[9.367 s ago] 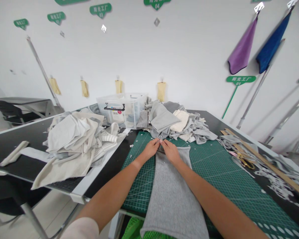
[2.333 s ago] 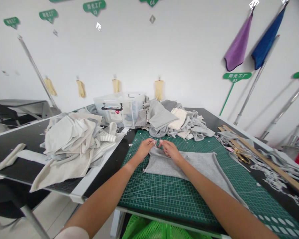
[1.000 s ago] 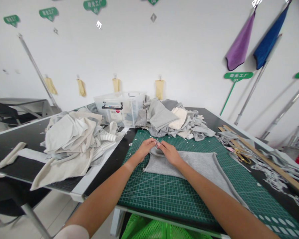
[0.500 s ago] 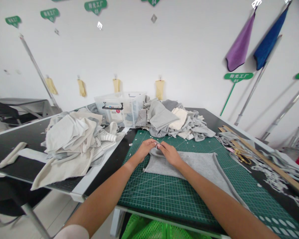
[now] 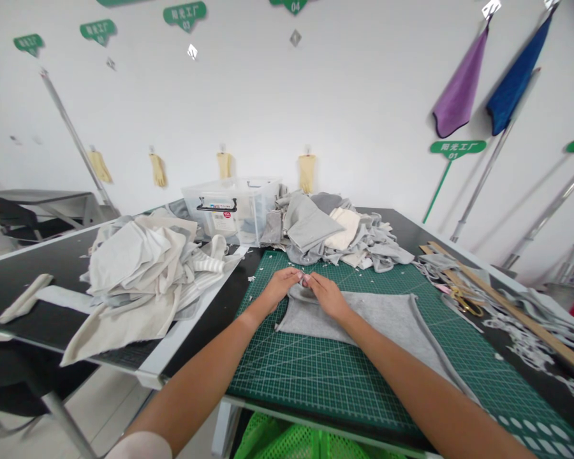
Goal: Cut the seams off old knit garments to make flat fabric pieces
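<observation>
Grey cloth (image 5: 387, 312) pinched at its far-left edge!

My left grip (image 5: 282, 285) and right grip (image 5: 326, 293) both hold that edge, thumbs nearly meeting! Rightward, the rest lies loose on the green cutting mat (image 5: 310, 376), one side curling. Only this little spot is being worked; I'd judge the job unfinished, though my fingers hide how much is done there.

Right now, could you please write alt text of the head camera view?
A person's left hand and right hand pinch a gray cloth on a green cutting mat. Behind are a clear box and a gray-and-cream fabric pile; a paler pile lies left, scissors lie right.
</observation>
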`<state>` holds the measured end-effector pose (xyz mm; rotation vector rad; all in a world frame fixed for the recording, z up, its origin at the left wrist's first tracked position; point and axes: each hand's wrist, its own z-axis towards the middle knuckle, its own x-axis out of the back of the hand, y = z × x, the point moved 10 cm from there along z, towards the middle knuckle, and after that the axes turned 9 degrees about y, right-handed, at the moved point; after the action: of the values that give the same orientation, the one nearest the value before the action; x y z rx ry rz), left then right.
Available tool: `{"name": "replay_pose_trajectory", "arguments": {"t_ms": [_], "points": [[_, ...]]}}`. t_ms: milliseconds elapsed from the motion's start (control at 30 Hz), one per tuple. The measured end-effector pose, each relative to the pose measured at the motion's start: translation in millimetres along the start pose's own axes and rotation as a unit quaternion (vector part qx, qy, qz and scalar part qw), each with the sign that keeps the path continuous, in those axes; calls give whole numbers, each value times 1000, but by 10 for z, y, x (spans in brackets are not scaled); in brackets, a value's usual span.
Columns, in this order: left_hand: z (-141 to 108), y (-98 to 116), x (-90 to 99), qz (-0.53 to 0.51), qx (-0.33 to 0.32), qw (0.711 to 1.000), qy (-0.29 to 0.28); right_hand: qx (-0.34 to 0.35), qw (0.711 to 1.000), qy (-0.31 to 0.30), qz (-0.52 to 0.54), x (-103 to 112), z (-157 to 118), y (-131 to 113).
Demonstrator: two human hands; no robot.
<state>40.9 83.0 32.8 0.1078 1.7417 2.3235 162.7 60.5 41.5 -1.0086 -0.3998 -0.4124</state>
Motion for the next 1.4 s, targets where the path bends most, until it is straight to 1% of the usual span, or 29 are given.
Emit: {"name": "replay_pose_trajectory", "arguments": {"t_ms": [67, 133, 233, 300, 467, 533, 667, 733, 800, 933, 967, 1033, 1067, 1133, 1200, 1233, 1300, 1400], "points": [[5, 9, -3, 5, -3, 1000, 1, -27, 999, 15, 26, 18, 21, 53], [12, 27, 6, 15, -16, 1000, 7, -68, 995, 24, 64, 22, 44, 136], [18, 59, 28, 43, -39, 998, 21, -137, 979, 15, 149, -12, 56, 249], [17, 75, 31, 63, -52, 996, 27, -168, 967, 5, 194, -30, 49, 271], [16, 101, 21, 85, -65, 994, 32, -184, 958, -3, 218, -15, 17, 214], [18, 107, 18, 87, -65, 994, 31, -197, 955, 0, 222, -14, 1, 230], [30, 57, 29, 88, -36, 995, 30, -212, 948, 1, 237, -21, 5, 292], [31, 31, 14, 94, -24, 995, 21, -209, 945, 3, 251, 0, 33, 298], [21, 18, -39, 113, -22, 993, -4, -205, 943, 14, 263, 65, 73, 285], [-18, -24, -151, 168, -6, 984, -59, -189, 939, 42, 284, 289, 170, 171], [-27, -21, -166, 181, -3, 981, -67, -188, 938, 47, 288, 358, 191, 133], [-36, 46, -151, 219, -13, 974, -57, -188, 935, 58, 295, 513, 231, 41], [-37, 117, -121, 244, -28, 968, -39, -184, 934, 63, 300, 603, 253, -20], [-50, 316, -32, 294, -65, 954, 14, -163, 932, 80, 313, 827, 304, -178], [-82, 552, 53, 316, -95, 942, 66, -136, 931, 109, 320, 1108, 353, -350], [-102, 671, 78, 313, -108, 940, 81, -127, 930, 128, 320, 1262, 372, -429], [-136, 895, 107, 285, -125, 945, 96, -105, 930, 164, 313, 1572, 394, -591], [-166, 1189, 151, 222, -125, 961, 104, -81, 927, 206, 304, 1996, 373, -818]]}}
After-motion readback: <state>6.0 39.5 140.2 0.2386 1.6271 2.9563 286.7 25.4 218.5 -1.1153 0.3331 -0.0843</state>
